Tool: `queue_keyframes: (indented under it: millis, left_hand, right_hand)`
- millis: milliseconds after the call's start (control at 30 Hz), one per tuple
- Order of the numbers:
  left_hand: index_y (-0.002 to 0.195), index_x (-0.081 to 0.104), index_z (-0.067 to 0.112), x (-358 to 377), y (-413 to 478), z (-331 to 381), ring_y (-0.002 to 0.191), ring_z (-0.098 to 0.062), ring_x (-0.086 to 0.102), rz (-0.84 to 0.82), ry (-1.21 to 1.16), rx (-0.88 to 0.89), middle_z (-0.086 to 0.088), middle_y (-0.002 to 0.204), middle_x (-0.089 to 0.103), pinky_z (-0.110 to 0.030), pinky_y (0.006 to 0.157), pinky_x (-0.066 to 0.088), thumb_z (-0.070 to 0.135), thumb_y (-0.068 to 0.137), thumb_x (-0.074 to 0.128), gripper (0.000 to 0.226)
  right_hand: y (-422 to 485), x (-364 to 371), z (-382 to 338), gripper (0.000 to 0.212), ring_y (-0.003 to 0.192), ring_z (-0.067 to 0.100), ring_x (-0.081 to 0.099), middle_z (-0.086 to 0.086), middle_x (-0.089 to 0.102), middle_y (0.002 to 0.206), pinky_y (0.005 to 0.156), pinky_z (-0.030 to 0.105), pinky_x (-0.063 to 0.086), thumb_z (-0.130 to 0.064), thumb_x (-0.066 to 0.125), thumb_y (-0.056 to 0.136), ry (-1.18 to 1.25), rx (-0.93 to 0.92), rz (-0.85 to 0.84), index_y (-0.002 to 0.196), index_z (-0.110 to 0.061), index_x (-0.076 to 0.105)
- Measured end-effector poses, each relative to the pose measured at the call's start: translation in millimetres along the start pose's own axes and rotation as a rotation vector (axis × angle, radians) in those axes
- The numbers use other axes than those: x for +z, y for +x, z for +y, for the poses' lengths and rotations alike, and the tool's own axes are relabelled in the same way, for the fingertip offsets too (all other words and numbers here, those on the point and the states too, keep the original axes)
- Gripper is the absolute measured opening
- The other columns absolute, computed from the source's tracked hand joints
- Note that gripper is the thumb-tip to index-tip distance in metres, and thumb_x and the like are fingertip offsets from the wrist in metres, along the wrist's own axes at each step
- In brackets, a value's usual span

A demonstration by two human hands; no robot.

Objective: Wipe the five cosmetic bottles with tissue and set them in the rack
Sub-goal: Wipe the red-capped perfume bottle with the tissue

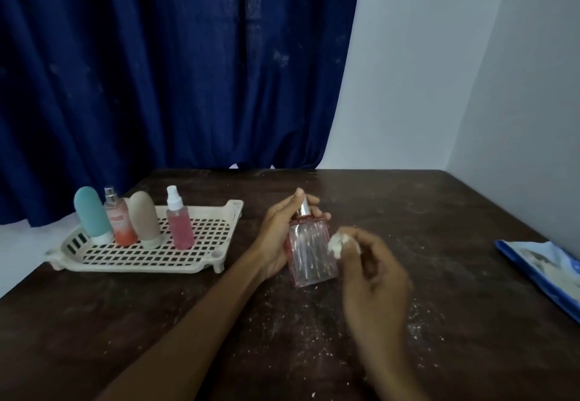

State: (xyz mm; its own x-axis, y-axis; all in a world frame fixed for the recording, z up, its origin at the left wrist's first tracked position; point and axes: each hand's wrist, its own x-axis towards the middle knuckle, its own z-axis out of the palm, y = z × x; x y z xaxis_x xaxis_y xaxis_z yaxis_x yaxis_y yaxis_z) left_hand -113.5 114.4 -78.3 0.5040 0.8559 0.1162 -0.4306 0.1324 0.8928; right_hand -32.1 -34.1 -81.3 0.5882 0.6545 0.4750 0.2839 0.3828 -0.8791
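Your left hand (pixel 276 237) grips the ribbed perfume bottle (pixel 314 256) at mid-table, its fingers curled behind and partly hidden. Your right hand (pixel 375 272) (motion-blurred) pinches a tissue wad (pixel 338 243) against the bottle's side. 4 bottles (pixel 179 228) stand in the rack (pixel 150 258). A blue packet (pixel 546 269) is cut off at the right.

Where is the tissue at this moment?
Head view, near centre: the right hand pinches the tissue at the right edge of the clear bottle; the left hand holds that bottle, right of the rack.
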Motion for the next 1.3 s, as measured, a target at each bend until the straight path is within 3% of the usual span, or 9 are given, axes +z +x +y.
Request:
queue_keyframes:
  millis: [100, 267, 467, 600, 700, 867, 1033, 1200, 1300]
  left_hand:
    - [0.103, 0.064, 0.003, 0.3, 1.1, 0.3, 0.081, -0.021, 0.069, 0.009, 0.002, 0.003, -0.01, 0.082, 0.063, -0.04, 0.084, 0.055, 0.035, 0.101, 0.05, 0.035]
    - [0.097, 0.065, 0.009, -6.8, 3.2, 2.6, 0.078, -0.021, 0.062, 0.019, -0.063, -0.017, -0.008, 0.082, 0.06, -0.045, 0.089, 0.046, 0.041, 0.095, 0.057, 0.033]
    - [0.087, 0.062, 0.013, -4.6, 1.7, 3.2, 0.073, -0.022, 0.064, 0.035, -0.087, -0.055, -0.011, 0.082, 0.064, -0.037, 0.075, 0.053, 0.042, 0.097, 0.054, 0.031]
    - [0.083, 0.061, 0.014, -7.5, 1.7, 4.0, 0.065, -0.019, 0.059, 0.058, -0.084, -0.052, -0.006, 0.073, 0.058, -0.034, 0.068, 0.052, 0.043, 0.097, 0.055, 0.033]
    - [0.08, 0.062, 0.014, -7.1, 3.5, 3.2, 0.074, -0.021, 0.06, 0.073, -0.106, -0.034, -0.005, 0.075, 0.056, -0.038, 0.077, 0.051, 0.042, 0.095, 0.057, 0.033]
    - [0.08, 0.058, 0.013, -1.5, 1.4, 4.2, 0.065, -0.019, 0.058, 0.064, -0.039, 0.0, -0.005, 0.073, 0.057, -0.035, 0.07, 0.051, 0.041, 0.099, 0.052, 0.034]
    - [0.081, 0.059, 0.013, -0.3, -0.9, 3.9, 0.079, -0.022, 0.06, 0.047, -0.077, 0.007, -0.009, 0.08, 0.061, -0.041, 0.086, 0.049, 0.04, 0.098, 0.053, 0.033]
    - [0.081, 0.055, 0.011, 6.7, -3.5, 5.7, 0.07, -0.02, 0.058, 0.046, -0.069, 0.02, -0.008, 0.078, 0.06, -0.033, 0.067, 0.055, 0.036, 0.101, 0.049, 0.033]
    - [0.081, 0.056, 0.013, 7.2, -3.5, 4.8, 0.07, -0.019, 0.056, 0.059, -0.013, 0.045, -0.007, 0.079, 0.056, -0.034, 0.07, 0.053, 0.04, 0.099, 0.051, 0.033]
  right_hand:
    - [38.9, -0.5, -3.8, 0.02, 0.083, -0.005, 0.066, -0.012, 0.071, 0.096, 0.063, 0.009, 0.05, -0.019, 0.07, 0.087, -0.039, -0.069, -0.06, 0.107, -0.021, 0.071]
    - [73.3, 15.8, 11.5, 0.019, 0.082, 0.002, 0.066, -0.011, 0.069, 0.094, 0.071, 0.025, 0.058, -0.016, 0.073, 0.084, -0.276, -0.27, -0.125, 0.102, -0.023, 0.071]
    - [58.5, 22.6, 25.2, 0.021, 0.086, 0.002, 0.06, -0.007, 0.061, 0.098, 0.072, 0.01, 0.048, -0.028, 0.071, 0.086, -0.385, -0.382, -0.144, 0.107, -0.031, 0.069]
    - [52.2, 30.4, 27.0, 0.022, 0.077, 0.008, 0.063, -0.001, 0.069, 0.092, 0.07, 0.021, 0.054, -0.02, 0.072, 0.086, -0.463, -0.508, -0.193, 0.108, -0.018, 0.072]
    - [50.3, 28.9, 27.8, 0.02, 0.074, 0.012, 0.064, -0.002, 0.072, 0.088, 0.067, 0.024, 0.053, -0.012, 0.075, 0.082, -0.51, -0.618, -0.192, 0.102, -0.014, 0.074]
    - [59.3, 27.1, 31.9, 0.024, 0.082, 0.009, 0.065, -0.003, 0.073, 0.095, 0.075, 0.016, 0.049, -0.011, 0.073, 0.084, -0.527, -0.607, -0.128, 0.108, -0.016, 0.074]
    - [45.9, 33.9, 28.4, 0.025, 0.083, 0.009, 0.064, 0.0, 0.073, 0.096, 0.079, 0.01, 0.046, -0.007, 0.078, 0.078, -0.485, -0.658, -0.217, 0.103, -0.013, 0.075]
    - [59.5, 22.7, 33.4, 0.021, 0.077, 0.011, 0.067, -0.001, 0.073, 0.091, 0.071, 0.021, 0.053, -0.006, 0.076, 0.081, -0.499, -0.58, -0.086, 0.101, -0.011, 0.075]
    - [54.5, 28.8, 28.0, 0.021, 0.081, 0.009, 0.066, -0.002, 0.073, 0.094, 0.075, 0.014, 0.049, -0.01, 0.075, 0.083, -0.473, -0.587, -0.105, 0.104, -0.011, 0.074]
